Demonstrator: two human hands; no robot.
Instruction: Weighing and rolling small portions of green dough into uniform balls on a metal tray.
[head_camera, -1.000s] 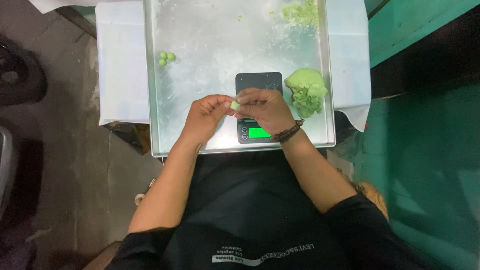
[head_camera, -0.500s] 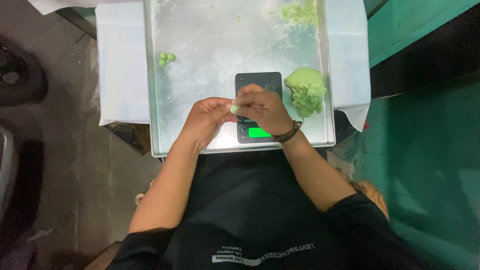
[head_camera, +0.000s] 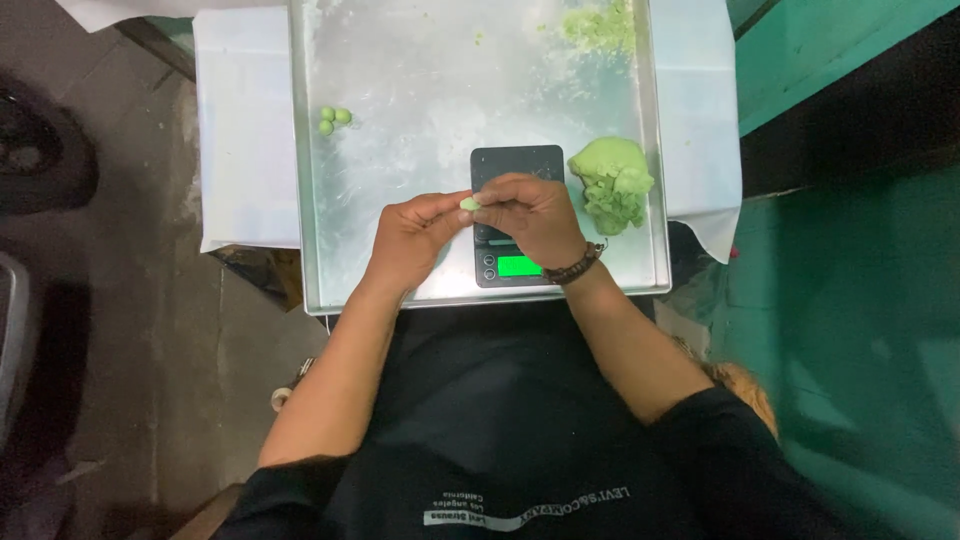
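Three small green dough balls (head_camera: 334, 119) are sitting at the metal tray's (head_camera: 400, 270) left. The left hand (head_camera: 408, 240) and right hand (head_camera: 535, 215) are still pinching one small green dough piece (head_camera: 469, 203) between fingertips above the black digital scale (head_camera: 516, 215), barely shifted; the green dough lump (head_camera: 612, 180) is lying right.

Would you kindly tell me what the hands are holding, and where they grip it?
A small green dough piece, pinched at its two ends between the fingertips of the left hand and right hand.
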